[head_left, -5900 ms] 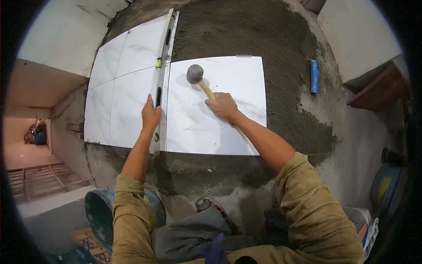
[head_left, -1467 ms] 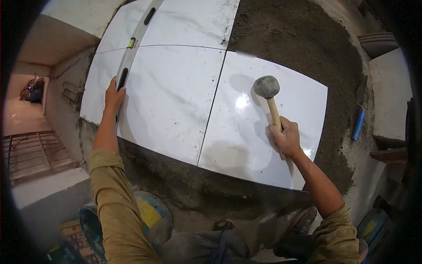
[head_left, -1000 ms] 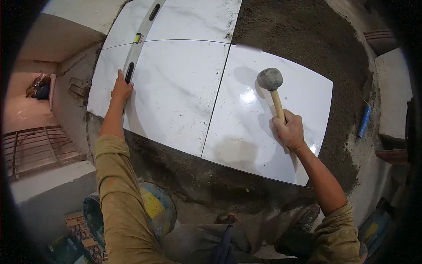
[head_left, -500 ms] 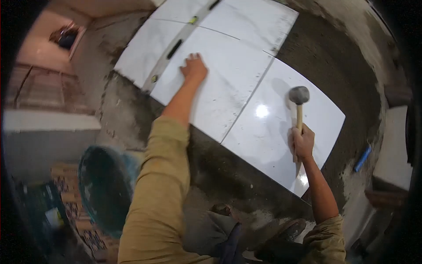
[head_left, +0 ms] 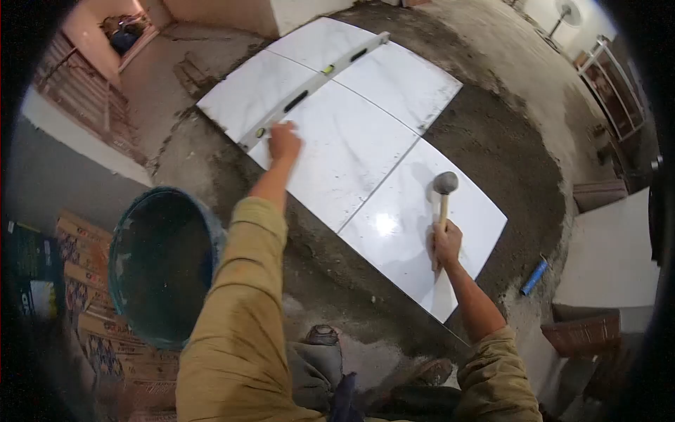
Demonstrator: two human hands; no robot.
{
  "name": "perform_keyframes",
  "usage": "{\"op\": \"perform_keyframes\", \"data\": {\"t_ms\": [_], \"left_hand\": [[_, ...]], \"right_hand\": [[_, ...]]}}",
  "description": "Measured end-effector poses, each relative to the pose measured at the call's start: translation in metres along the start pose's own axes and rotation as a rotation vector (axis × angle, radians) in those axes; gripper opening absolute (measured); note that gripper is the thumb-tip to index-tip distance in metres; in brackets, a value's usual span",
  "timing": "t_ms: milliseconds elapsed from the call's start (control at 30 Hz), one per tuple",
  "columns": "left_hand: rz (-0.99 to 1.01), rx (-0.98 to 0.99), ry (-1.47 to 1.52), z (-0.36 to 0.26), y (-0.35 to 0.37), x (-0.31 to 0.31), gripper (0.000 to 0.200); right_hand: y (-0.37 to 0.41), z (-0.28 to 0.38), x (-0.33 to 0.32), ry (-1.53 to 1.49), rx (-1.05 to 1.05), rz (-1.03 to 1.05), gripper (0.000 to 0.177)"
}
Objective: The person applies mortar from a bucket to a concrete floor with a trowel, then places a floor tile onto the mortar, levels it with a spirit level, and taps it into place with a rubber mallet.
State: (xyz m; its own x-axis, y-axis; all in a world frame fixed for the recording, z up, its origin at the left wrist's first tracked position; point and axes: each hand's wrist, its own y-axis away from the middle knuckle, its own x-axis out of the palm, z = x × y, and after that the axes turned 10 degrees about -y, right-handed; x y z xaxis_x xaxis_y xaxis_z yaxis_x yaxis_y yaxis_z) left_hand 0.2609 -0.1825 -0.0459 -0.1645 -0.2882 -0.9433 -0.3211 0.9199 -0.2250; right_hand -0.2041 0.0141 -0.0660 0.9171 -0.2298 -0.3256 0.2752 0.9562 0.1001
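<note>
Right hand [head_left: 447, 243]: fingers wrapped fully shut round the lower wooden handle of the mallet [head_left: 445, 184]. Its grey rubber head sits on or just over the nearest tile [head_left: 394, 246]; I can't tell which. I'd judge the mallet head-heavy, with a stiff shaft and a head that gives a little, so a grip low on the handle suits it. The tile looks glossy, rigid, likely slick and brittle at the edges. It lies on the mortar bed [head_left: 506, 162], butted to the next white tile [head_left: 337, 155]. Left hand [head_left: 284, 141]: stretched out, fingers loosely curled on that next tile, right against the near end of the spirit level [head_left: 320, 83]; I can't tell if they grip it. A bucket [head_left: 162, 264] sits beside the left sleeve and a blue tube [head_left: 533, 278] lies off to the right.
</note>
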Motion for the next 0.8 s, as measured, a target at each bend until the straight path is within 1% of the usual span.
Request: {"op": "perform_keyframes", "data": {"t_ms": [33, 67, 100, 167, 233, 267, 300, 333, 367, 433, 500, 567, 633, 700, 767, 800], "left_hand": [[-0.188, -0.087, -0.105, 0.025, -0.011, 0.009, 0.026], [-0.132, -0.215, -0.196, 0.031, -0.007, -0.025, 0.035], [-0.139, -0.317, -0.322, 0.033, -0.003, -0.042, 0.043], [-0.061, -0.437, -0.384, 0.057, -0.016, -0.039, 0.047], [0.248, -0.359, -0.356, 0.077, -0.026, -0.05, 0.044], [0.257, -0.341, -0.365, 0.091, -0.033, -0.043, 0.044], [0.253, -0.268, -0.33, 0.105, -0.04, -0.031, 0.04], [0.247, -0.196, -0.289, 0.1, -0.04, -0.028, 0.037], [0.251, -0.184, -0.288, 0.094, -0.038, -0.022, 0.037], [0.16, -0.195, -0.271, 0.067, -0.025, -0.034, 0.033], [0.14, -0.175, -0.252, 0.072, -0.031, -0.023, 0.036], [0.149, -0.155, -0.269, 0.071, -0.028, -0.027, 0.044], [0.062, -0.189, -0.228, 0.057, -0.015, -0.035, 0.052], [0.048, -0.077, -0.261, 0.091, -0.03, -0.006, 0.06], [0.114, 0.0, -0.306, 0.092, -0.028, -0.012, 0.064], [0.105, 0.011, -0.315, 0.092, -0.028, -0.015, 0.064]], "right_hand": [[0.003, 0.005, 0.0, 0.028, -0.037, 0.005, 0.028], [0.004, 0.007, -0.001, 0.072, 0.008, 0.022, 0.032], [0.002, 0.009, -0.001, 0.076, 0.032, 0.005, 0.032], [0.001, 0.006, 0.0, 0.192, -0.052, 0.015, 0.034], [-0.002, -0.002, 0.0, 0.179, -0.024, -0.001, 0.034], [-0.004, -0.005, 0.002, 0.168, -0.026, 0.006, 0.034], [-0.003, -0.005, 0.003, 0.166, -0.011, -0.005, 0.034], [-0.002, -0.002, 0.003, 0.174, -0.01, -0.004, 0.034], [-0.003, 0.003, 0.002, 0.184, -0.016, -0.002, 0.034], [-0.002, 0.008, 0.002, 0.167, 0.024, -0.009, 0.034], [-0.001, 0.015, 0.001, 0.144, 0.06, -0.02, 0.034], [0.001, 0.023, -0.001, 0.127, 0.1, 0.005, 0.034], [0.001, 0.025, -0.001, 0.109, 0.12, 0.006, 0.033], [0.003, 0.028, -0.004, 0.088, 0.14, 0.005, 0.033], [0.002, 0.03, -0.005, 0.114, 0.154, 0.033, 0.032], [0.0, 0.024, -0.004, 0.19, 0.084, 0.019, 0.032]]}}
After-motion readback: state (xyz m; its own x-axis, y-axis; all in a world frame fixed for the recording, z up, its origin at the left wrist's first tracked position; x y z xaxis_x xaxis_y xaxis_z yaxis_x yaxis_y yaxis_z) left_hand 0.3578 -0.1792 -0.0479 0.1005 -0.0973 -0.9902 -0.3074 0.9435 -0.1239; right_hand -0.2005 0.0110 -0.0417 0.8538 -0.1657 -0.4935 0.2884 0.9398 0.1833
